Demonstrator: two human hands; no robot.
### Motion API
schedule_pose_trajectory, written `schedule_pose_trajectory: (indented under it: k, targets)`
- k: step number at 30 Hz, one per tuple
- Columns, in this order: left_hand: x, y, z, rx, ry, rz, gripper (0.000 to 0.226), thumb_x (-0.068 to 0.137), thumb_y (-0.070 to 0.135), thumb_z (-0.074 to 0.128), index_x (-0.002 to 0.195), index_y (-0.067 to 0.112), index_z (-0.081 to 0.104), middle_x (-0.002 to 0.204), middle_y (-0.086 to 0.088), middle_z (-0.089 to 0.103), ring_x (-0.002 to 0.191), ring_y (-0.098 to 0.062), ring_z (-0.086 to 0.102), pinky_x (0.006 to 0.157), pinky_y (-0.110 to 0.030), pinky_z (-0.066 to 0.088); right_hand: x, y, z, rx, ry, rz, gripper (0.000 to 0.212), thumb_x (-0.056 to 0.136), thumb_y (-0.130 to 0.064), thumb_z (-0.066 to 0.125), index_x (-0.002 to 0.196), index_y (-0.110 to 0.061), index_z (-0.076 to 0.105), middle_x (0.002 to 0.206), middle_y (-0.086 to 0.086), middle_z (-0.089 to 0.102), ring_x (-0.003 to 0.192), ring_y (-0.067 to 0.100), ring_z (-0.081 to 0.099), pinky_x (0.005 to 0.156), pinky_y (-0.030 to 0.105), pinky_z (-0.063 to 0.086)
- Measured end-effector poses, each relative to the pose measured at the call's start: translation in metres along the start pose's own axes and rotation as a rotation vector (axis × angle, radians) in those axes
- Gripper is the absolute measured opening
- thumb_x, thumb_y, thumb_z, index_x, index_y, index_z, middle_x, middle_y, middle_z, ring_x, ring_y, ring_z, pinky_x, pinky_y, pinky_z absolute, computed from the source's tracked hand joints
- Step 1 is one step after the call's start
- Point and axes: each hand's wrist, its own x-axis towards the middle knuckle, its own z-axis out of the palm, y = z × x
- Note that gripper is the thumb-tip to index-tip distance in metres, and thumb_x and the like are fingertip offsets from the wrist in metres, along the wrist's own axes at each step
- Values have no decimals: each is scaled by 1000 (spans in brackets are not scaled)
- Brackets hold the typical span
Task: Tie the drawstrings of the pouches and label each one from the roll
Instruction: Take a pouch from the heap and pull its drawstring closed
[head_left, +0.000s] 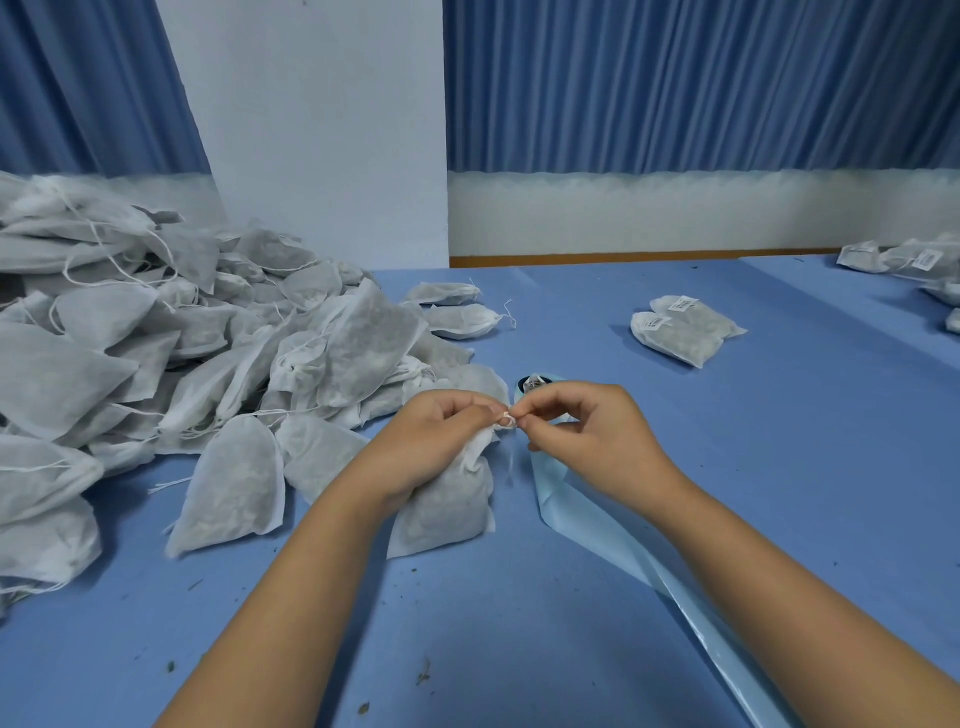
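Observation:
A filled white pouch (441, 506) stands on the blue table in front of me. My left hand (431, 441) grips its gathered neck. My right hand (587, 431) pinches the white drawstring (508, 420) at the neck, fingertips almost touching those of the left hand. Just behind my hands lies the label roll (532, 385), mostly hidden. Its pale blue backing strip (623, 540) trails toward me under my right forearm.
A large heap of unlabelled white pouches (156, 353) fills the left side of the table. Two labelled pouches (680, 330) lie at the right centre, and more labelled pouches (914, 262) sit at the far right edge. Blue curtains and a white wall stand behind.

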Motion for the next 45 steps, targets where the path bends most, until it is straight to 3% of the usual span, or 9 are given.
schedule_pose_trajectory:
  k: [9,12,14,20,25,30,34,38,45]
  targets:
    - [1,-4,-2,14,-1,-8,12,90,27,66,87,24,78,91,9,76,85,0,65,83,-22,44,-1,-2,-1,56,4,34,3,79,-12,77,80,-15,77,78,0,74,73,10,69,70,18,52]
    - [0,-6,-4,79,-61,5,29,72,46,80,94,26,75,92,10,75,80,-3,64,75,-20,46,-1,-4,-1,84,-2,48,5,82,-8,73,80,-10,75,78,4,74,73,15,70,72,23,55]
    - [0,-6,-3,144,-85,22,18,77,39,81,91,30,77,76,16,72,67,2,61,62,-13,43,0,-5,-1,110,-16,52,5,84,-4,71,81,-7,75,81,8,74,76,19,70,75,27,57]
    - [2,-7,-2,145,-17,45,11,90,30,70,85,31,80,94,1,77,103,-11,68,105,-40,47,4,-10,-2,330,84,238,14,88,1,62,77,-5,67,68,2,68,64,11,63,65,20,54]
    - [2,-6,1,182,12,127,21,94,27,66,78,34,78,92,-9,75,94,-26,67,91,-35,48,9,-8,-6,474,180,402,19,89,-5,58,72,-7,64,65,3,61,59,9,58,56,20,52]
    - [2,-6,4,191,13,163,17,92,23,68,78,27,77,90,-20,71,87,-40,63,86,-49,50,11,-5,-6,474,188,442,19,91,-9,58,73,-9,65,66,0,60,58,7,57,51,20,48]
    - [2,-5,3,153,29,175,10,91,26,68,86,25,77,88,-5,75,77,-5,63,74,-17,47,12,-7,-9,550,187,408,19,94,-10,55,78,-9,65,68,-2,63,61,6,58,53,19,49]
    - [3,-8,-6,90,14,52,18,85,29,76,103,26,71,102,8,74,98,-11,68,86,-25,51,13,-11,-16,589,236,324,16,96,-9,54,83,-9,64,72,-1,65,61,6,61,57,19,50]
    - [10,-13,-7,159,277,-25,23,94,28,63,75,14,64,66,12,54,61,-6,47,61,-22,37,5,-14,-9,300,114,73,13,92,-6,60,84,-15,64,79,-5,64,73,7,58,63,20,50]
